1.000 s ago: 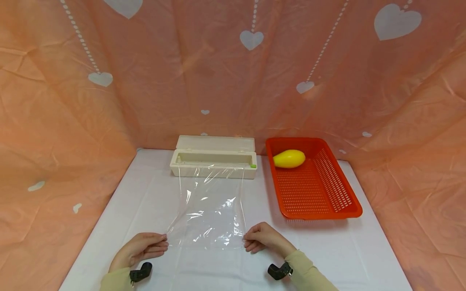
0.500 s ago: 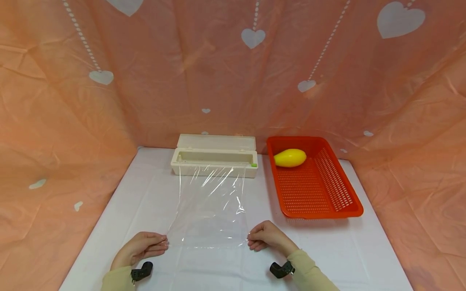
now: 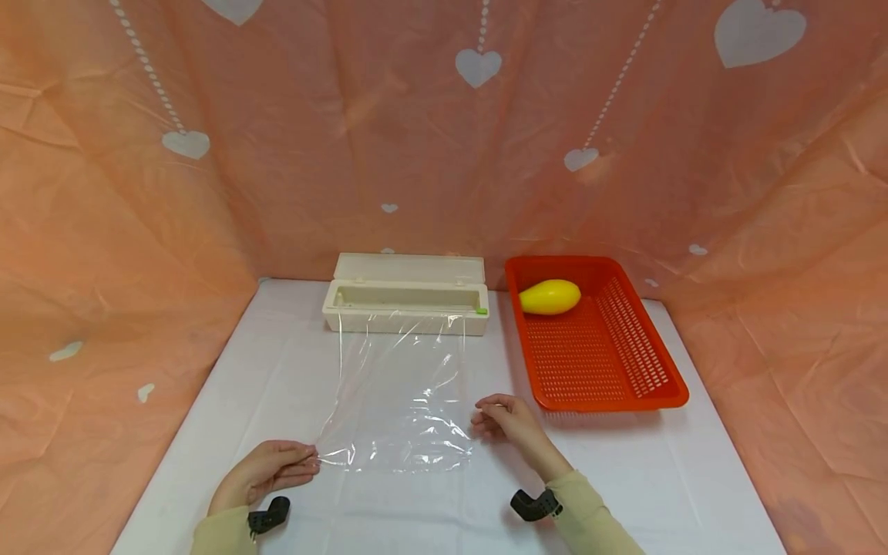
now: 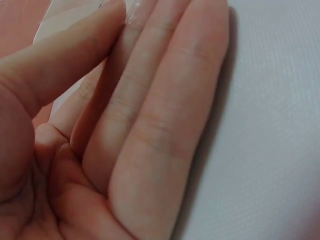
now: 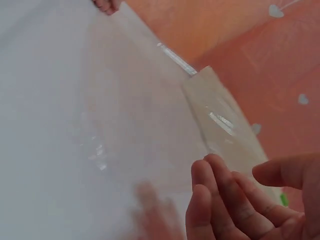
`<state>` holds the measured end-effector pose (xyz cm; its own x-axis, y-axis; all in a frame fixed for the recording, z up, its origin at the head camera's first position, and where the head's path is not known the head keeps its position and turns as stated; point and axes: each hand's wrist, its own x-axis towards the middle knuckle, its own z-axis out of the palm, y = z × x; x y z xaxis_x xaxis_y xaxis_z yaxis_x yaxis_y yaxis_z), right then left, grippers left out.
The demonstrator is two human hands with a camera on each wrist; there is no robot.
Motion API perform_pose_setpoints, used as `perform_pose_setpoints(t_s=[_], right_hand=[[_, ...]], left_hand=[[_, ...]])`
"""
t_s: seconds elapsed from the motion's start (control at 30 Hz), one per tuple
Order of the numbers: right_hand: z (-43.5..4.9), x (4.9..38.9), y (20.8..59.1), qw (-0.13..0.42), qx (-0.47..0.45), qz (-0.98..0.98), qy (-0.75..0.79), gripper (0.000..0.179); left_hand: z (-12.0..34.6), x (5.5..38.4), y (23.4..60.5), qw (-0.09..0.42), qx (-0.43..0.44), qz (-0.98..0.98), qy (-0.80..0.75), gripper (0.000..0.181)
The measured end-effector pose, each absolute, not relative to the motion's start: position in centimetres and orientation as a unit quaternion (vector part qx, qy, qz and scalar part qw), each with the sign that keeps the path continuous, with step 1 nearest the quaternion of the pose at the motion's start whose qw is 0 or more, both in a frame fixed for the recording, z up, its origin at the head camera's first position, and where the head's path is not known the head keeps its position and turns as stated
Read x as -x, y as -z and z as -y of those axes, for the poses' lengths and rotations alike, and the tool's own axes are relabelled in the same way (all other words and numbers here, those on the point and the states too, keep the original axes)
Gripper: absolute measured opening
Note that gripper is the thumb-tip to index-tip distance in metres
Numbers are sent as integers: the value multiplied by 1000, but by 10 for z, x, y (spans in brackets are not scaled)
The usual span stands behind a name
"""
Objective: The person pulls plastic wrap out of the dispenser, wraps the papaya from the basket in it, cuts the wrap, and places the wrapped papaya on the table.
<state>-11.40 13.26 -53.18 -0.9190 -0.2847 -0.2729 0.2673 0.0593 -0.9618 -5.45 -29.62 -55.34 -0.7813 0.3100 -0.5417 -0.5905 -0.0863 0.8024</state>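
A sheet of clear plastic wrap stretches from the front of a cream wrap dispenser box, whose lid stands raised. At the near left corner of the wrap, my left hand pinches the film between thumb and index finger; its other fingers lie extended in the left wrist view. My right hand is just beside the wrap's right edge. In the right wrist view, thumb and fingers stand apart with nothing held between them. The wrap's near right corner lies loose and wrinkled.
A red perforated basket stands to the right of the box. Inside it, at the far left, lies a yellow, rounded, tapering object. White cloth covers the table. Pink heart-patterned fabric hangs behind and at both sides.
My right hand has let go of the wrap's near right corner and moved slightly away from me, its fingers spreading. My left hand keeps its pinch in about the same place.
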Motion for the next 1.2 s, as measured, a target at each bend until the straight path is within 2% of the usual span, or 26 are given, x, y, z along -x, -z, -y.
perform_pose_setpoints(t_s=[0.4,0.57,0.73,0.83,1.0,1.1,1.2], right_hand=[[-116,148,469,194,81,-699,684,33],[-127,176,435,203,98,-680,697,36],[-154,207,409,197,55,-634,745,40],[-178,226,399,189,38,-609,769,34],[-221,252,396,210,-5,-559,802,24],[-241,259,399,215,-35,-553,804,28],[-256,261,404,214,-62,-562,797,40]], left_hand=[[298,56,555,313,119,-600,-726,21],[296,56,554,310,122,-602,-725,21],[295,56,552,308,123,-605,-724,21],[294,57,552,308,131,-606,-722,20],[294,55,553,312,131,-605,-721,21],[294,55,553,311,130,-603,-723,22],[295,56,554,312,130,-601,-724,23]])
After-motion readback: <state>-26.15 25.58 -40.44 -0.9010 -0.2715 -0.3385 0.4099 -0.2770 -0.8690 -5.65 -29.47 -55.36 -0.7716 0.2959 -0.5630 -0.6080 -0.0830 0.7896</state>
